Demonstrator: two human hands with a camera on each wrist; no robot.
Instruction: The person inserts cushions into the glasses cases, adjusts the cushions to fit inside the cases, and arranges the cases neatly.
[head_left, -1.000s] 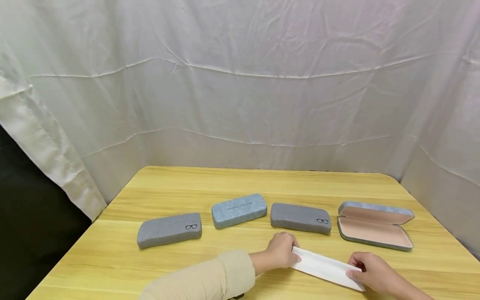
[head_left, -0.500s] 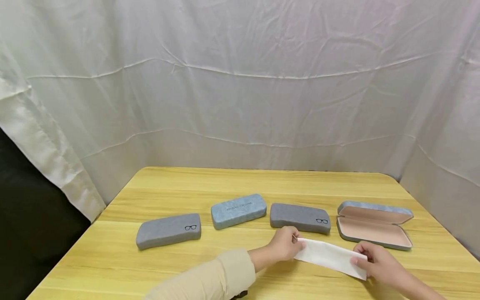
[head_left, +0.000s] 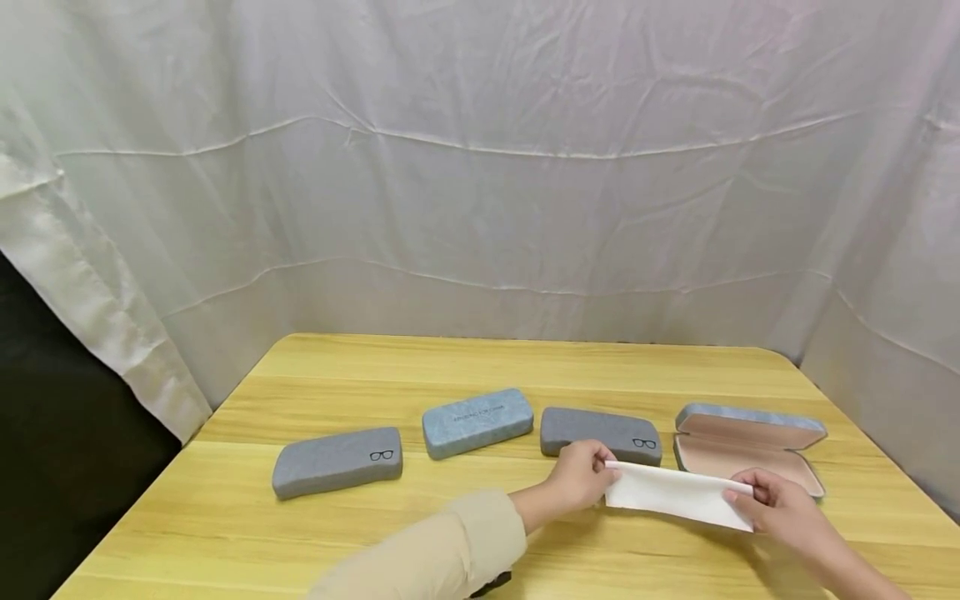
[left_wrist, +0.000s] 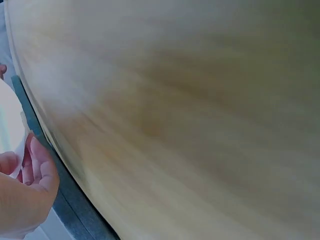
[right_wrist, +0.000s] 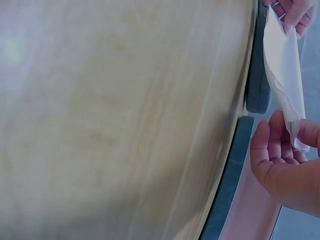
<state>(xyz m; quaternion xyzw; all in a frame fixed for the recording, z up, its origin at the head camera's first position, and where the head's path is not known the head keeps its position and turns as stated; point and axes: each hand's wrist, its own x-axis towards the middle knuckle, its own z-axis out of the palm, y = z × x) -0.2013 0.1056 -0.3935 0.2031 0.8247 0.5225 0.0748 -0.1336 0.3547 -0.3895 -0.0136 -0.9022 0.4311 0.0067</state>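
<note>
A folded white cloth (head_left: pixel 675 493) is stretched in a long strip between the two hands, over the near part of the table. My left hand (head_left: pixel 579 477) pinches its left end between thumb and fingers. At the other end my right hand (head_left: pixel 786 510) pinches it, thumb on the near face. In the right wrist view the cloth (right_wrist: pixel 284 65) shows its layers along one edge. Just behind the hands, a grey glasses case (head_left: pixel 600 427) with a spectacles print lies closed, and a glasses case (head_left: pixel 738 461) with pink lining stands open, partly covered by cloth and right hand.
A closed light-blue glasses case (head_left: pixel 478 422) with lettering sits left of the middle. Further left lies another grey glasses case (head_left: pixel 337 462). All rest on a wood-grain table (head_left: pixel 360 375). Pale curtains (head_left: pixel 480 217) hang behind it and at the sides.
Both hands have lifted the white cloth and carried it away from the body and rightward. It now overlaps the open case's front edge in the head view. The cases have stayed put.
</note>
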